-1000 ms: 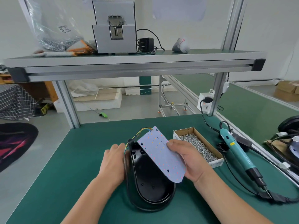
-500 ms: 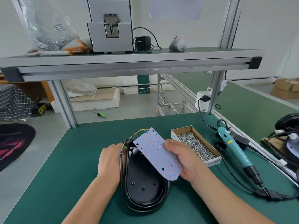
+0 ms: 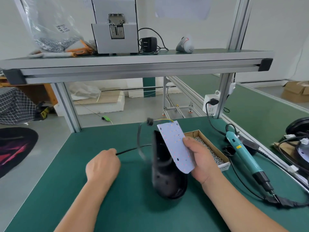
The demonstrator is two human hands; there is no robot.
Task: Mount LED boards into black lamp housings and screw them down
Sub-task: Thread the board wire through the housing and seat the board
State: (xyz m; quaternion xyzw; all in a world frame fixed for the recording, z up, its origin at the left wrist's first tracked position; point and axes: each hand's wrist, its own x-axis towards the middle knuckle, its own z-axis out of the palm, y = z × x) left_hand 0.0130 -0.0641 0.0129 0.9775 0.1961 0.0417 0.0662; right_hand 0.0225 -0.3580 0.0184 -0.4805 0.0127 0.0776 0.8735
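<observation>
LED board (image 3: 175,144): pinched by right hand (image 3: 203,160) fingers, tilted above black housing (image 3: 165,174), which is tipped on edge on the green bench (image 3: 58,190). Left hand (image 3: 102,164): fingers clenched round black cable (image 3: 132,149). Screw box (image 3: 224,166) beside right hand.

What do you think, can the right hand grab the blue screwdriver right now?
Probably not yet. The right hand is holding the light board, so it is busy. The screwdriver lies uncovered just past the box of screws, so once the board is put down, the way looks free.
</observation>
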